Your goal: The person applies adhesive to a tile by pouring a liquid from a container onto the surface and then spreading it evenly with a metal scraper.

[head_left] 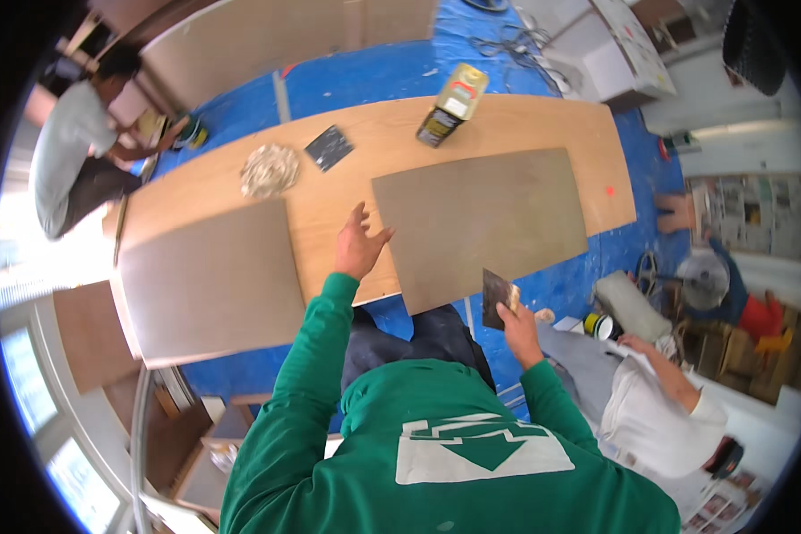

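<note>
My left hand is open, fingers apart, over the wooden board beside the left edge of the right grey-brown panel. My right hand grips a dark flat scraper with pale material on one edge, near that panel's front edge. A second grey-brown panel lies on the board's left end. Toward the back of the board are a beige heap of paste, a dark square piece and a tall rectangular tin.
One person crouches at the left by a can; another is at my right near a can. A standing fan, cables and white cabinets stand or lie around. Blue sheeting covers the floor.
</note>
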Motion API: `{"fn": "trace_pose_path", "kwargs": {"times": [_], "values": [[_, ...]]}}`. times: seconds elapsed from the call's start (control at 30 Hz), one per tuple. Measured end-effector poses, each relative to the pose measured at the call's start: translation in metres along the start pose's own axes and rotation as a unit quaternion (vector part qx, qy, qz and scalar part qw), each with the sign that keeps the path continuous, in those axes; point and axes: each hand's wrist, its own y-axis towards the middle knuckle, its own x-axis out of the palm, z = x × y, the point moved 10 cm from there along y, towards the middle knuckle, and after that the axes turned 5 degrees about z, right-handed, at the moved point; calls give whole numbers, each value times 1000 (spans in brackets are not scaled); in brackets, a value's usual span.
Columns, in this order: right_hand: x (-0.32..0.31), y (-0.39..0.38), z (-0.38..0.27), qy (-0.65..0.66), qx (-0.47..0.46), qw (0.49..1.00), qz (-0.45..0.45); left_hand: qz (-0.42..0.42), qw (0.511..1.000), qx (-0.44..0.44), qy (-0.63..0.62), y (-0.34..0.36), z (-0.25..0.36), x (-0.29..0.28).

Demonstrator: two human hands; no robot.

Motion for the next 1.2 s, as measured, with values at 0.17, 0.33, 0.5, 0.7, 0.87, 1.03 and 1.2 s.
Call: {"fn": "trace_pose_path", "kwargs": {"times": [0.17,0.33,0.5,0.7,0.87,1.03,1.2], "values": [[-43,-54,57,39,185,979,81,53,991,121,18,113,55,98],[-62,-44,135,-13,240,967,90,170,961,201,81,222,58,161],[-83,-35,201,0,306,946,109,199,950,236,-48,275,57,198],[-95,-24,240,75,339,928,138,213,949,232,33,306,105,163],[-86,-19,259,33,313,940,132,116,926,300,199,272,223,141],[-51,8,253,79,297,938,159,-81,880,377,277,195,285,139],[-39,26,219,96,275,945,148,-216,814,376,387,152,304,197]]}}
